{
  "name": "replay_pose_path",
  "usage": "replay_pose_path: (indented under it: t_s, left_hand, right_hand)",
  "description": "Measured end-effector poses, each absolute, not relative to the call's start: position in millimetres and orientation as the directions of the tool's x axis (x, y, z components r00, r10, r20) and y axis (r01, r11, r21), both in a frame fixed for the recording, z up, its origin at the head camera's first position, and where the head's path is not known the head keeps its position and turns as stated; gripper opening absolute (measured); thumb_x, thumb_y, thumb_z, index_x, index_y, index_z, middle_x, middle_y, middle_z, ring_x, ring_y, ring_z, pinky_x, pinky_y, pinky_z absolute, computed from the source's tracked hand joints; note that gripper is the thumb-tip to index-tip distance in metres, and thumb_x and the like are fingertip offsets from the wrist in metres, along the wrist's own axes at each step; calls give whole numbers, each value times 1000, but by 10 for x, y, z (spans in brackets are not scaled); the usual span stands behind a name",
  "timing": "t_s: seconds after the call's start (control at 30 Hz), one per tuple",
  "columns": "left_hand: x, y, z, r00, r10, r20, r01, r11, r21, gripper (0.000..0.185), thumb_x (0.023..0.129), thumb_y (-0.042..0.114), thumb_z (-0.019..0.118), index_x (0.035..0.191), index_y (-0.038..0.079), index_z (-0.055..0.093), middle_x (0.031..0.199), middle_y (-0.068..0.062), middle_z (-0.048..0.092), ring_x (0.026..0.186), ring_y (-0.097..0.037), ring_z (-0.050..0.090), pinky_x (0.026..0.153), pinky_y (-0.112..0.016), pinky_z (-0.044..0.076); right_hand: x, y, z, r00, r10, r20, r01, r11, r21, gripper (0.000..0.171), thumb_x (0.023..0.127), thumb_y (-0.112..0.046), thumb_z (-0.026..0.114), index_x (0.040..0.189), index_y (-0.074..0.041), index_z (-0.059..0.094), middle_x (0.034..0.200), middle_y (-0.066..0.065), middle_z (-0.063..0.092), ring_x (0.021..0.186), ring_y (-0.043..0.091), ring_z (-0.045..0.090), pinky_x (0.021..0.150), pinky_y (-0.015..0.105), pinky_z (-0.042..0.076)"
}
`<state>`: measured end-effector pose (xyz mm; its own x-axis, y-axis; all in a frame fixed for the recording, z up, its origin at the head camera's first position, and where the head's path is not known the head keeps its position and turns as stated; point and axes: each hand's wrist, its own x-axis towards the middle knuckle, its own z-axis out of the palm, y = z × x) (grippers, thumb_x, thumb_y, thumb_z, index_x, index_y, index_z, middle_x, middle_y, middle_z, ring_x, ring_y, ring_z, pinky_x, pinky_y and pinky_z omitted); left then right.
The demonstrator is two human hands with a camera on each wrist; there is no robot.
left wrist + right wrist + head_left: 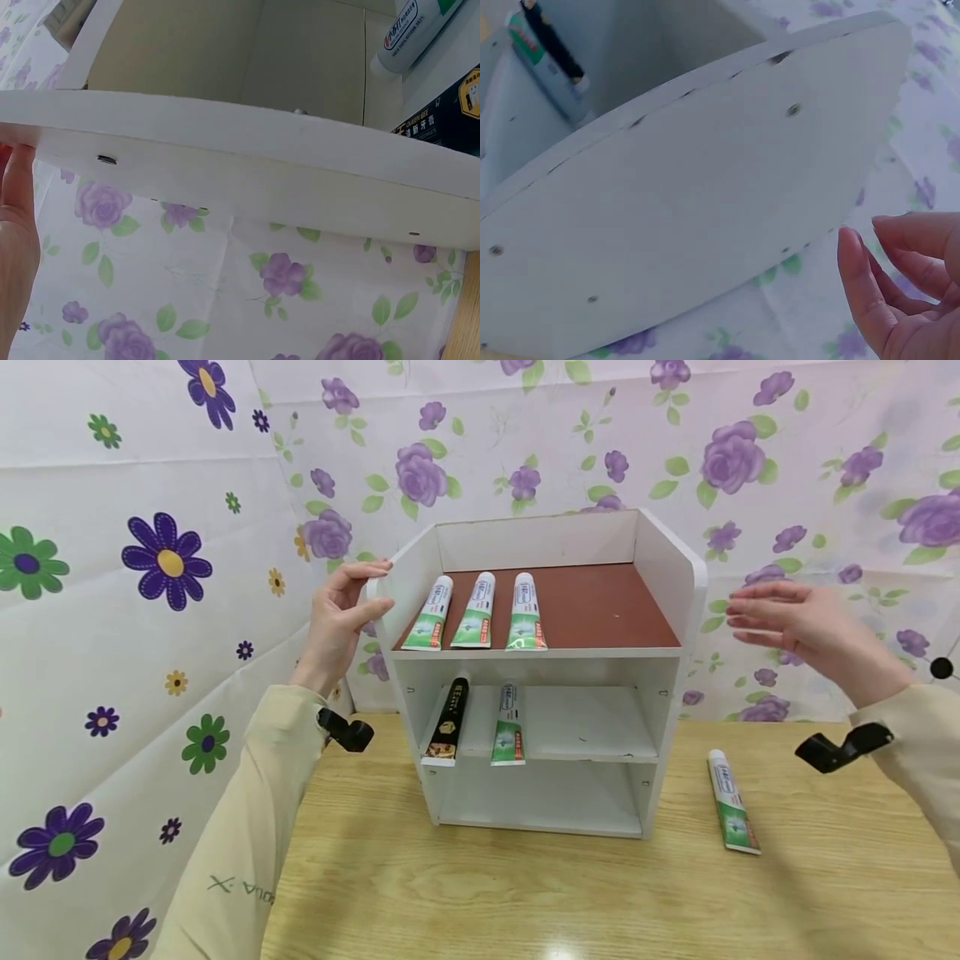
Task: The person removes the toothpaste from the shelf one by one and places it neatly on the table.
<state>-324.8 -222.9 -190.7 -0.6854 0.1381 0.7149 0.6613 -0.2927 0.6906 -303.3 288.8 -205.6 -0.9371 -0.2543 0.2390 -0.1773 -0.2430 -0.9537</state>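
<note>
We are seeing three tubes [480, 612] lying on the brown top, a black tube [448, 721] and a green tube [508, 727] on the middle shelf, another tube [732, 802] on the table [525, 893]. The white shelf [671, 577] is standing mid-table against floral cloth [787, 460]. Our left hand [341, 614] is gripping its left wall; our right hand [795, 622] is hovering beside the right wall, fingers straight, not touching.
</note>
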Motion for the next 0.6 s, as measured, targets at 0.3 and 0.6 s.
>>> replay_pose_path:
  t_s: [0.3, 0.6]
  left_hand:
    - [-3256, -2229, -1910, -677, 148, 721, 676, -263, 688, 29, 77, -16, 59, 100, 1, 62, 121, -16, 49, 121, -25, 36, 80, -28, 45]
    - [-3249, -2224, -1908, -678, 130, 724, 678, -271, 683, 29, 76, -17, 60, 99, 1, 63, 120, -17, 50, 120, -26, 38, 84, -30, 44]
  right_hand:
    - [-3014, 2759, -1458, -915, -239, 326, -226, -366, -903, 19, 87, 5, 54, 104, 3, 63, 96, 14, 63, 83, 25, 63, 69, 31, 51]
    - [-3024, 2470, -1122, -908, -283, 309, -203, -347, -916, 19, 86, 3, 57, 104, 4, 62, 99, 14, 61, 84, 26, 62, 72, 31, 51]
